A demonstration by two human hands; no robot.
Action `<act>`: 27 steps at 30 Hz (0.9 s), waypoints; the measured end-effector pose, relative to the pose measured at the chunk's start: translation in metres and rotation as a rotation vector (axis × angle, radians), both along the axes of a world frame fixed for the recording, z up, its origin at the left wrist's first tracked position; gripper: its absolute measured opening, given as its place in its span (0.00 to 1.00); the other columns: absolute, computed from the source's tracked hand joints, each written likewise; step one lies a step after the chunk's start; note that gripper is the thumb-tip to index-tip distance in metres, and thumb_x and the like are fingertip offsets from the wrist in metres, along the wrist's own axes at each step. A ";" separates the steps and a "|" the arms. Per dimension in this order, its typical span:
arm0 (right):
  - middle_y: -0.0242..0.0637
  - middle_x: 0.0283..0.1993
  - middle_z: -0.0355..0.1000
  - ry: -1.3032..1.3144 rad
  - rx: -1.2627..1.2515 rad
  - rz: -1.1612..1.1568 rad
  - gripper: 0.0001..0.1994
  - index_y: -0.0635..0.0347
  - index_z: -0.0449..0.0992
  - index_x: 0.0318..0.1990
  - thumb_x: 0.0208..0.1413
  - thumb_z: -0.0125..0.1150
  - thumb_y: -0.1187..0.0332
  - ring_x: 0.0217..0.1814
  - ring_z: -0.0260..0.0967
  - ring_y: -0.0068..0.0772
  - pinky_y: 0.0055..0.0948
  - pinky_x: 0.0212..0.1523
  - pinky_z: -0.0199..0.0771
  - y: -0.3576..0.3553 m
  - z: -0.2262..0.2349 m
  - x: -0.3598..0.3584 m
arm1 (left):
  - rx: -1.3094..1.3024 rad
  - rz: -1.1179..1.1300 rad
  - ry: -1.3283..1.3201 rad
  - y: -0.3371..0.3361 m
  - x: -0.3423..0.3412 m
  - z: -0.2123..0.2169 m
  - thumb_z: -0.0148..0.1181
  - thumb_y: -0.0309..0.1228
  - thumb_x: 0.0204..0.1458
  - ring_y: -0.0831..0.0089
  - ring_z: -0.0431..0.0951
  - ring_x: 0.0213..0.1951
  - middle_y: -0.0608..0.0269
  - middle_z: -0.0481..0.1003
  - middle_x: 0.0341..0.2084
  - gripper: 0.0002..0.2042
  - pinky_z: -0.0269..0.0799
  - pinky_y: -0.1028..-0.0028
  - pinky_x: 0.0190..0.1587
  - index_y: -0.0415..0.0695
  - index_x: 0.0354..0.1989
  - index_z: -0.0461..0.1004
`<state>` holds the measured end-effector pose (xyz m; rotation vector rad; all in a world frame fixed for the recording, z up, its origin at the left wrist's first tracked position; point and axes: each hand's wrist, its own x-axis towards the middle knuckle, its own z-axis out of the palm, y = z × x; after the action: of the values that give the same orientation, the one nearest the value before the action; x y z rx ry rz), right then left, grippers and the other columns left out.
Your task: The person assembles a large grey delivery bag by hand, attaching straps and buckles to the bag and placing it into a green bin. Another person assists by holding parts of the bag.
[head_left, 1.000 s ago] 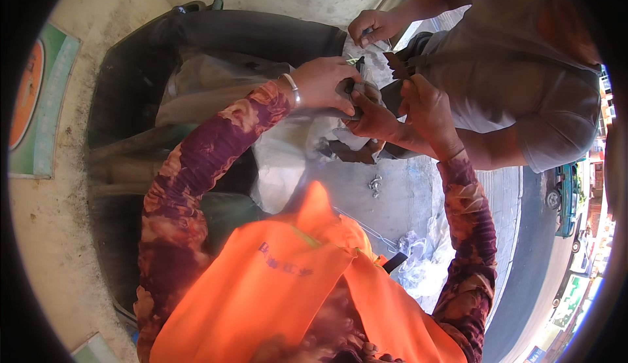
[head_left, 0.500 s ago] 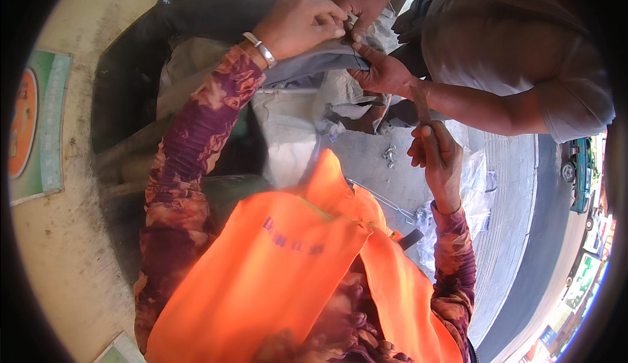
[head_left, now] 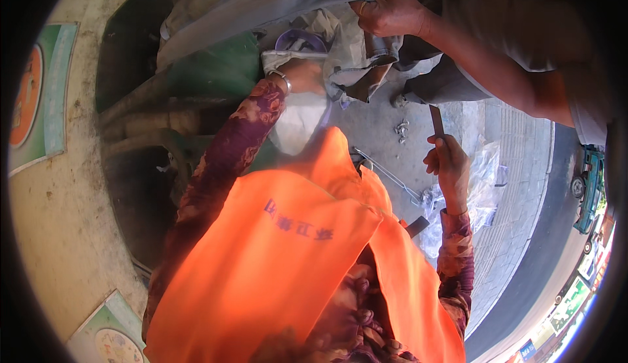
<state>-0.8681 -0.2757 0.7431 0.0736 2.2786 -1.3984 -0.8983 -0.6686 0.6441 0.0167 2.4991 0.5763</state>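
My left hand [head_left: 304,76], with a silver bracelet at the wrist, is down at a whitish sack [head_left: 297,124]. Motion blurs it, and its fingers cannot be made out. Just beyond lies a purple-rimmed container [head_left: 301,38] with things inside. My right hand [head_left: 451,172] is closed around a flat brown strip [head_left: 436,122] that points away from me; its exact kind is unclear. Another person's hand [head_left: 394,13] grips the end of a long grey cloth [head_left: 261,8], which stretches across the far side.
Green fabric [head_left: 222,68] and a dark chair-like frame [head_left: 176,153] are on the left. Clear plastic sheeting [head_left: 481,193] lies on the pavement at right, near a thin metal rod [head_left: 389,176]. A small metallic piece [head_left: 401,130] rests on the ground. The co-worker stands at far right.
My left hand has left the grey cloth near the other person's fingers and come down toward the sack. The grey cloth has shifted away. My right hand still holds the strip, slightly lower.
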 end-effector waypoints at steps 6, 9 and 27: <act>0.32 0.18 0.71 -0.051 -0.025 -0.053 0.12 0.62 0.77 0.38 0.66 0.48 0.65 0.18 0.65 0.18 0.21 0.21 0.62 0.049 -0.022 0.021 | 0.175 0.475 0.036 0.126 -0.010 -0.157 0.69 0.70 0.28 0.45 0.48 0.72 0.33 0.49 0.69 0.68 0.45 0.60 0.72 0.33 0.71 0.45; 0.32 0.19 0.70 -0.096 -0.010 -0.101 0.11 0.63 0.76 0.38 0.64 0.49 0.66 0.17 0.64 0.18 0.20 0.20 0.61 0.081 -0.030 0.032 | 0.262 0.915 0.302 0.169 -0.025 -0.186 0.75 0.54 0.36 0.45 0.63 0.64 0.35 0.62 0.62 0.51 0.61 0.60 0.65 0.34 0.65 0.58; 0.32 0.19 0.71 0.118 -0.081 0.504 0.07 0.60 0.76 0.38 0.60 0.49 0.74 0.20 0.71 0.23 0.26 0.22 0.68 0.038 -0.038 0.003 | 1.125 1.224 0.742 0.000 -0.002 -0.055 0.61 0.33 0.60 0.81 0.74 0.22 0.61 0.80 0.28 0.12 0.70 0.80 0.24 0.33 0.40 0.77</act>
<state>-0.8647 -0.2374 0.7046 -0.5817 2.1218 -1.2417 -0.9002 -0.6685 0.5891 -1.0646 2.1088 2.7618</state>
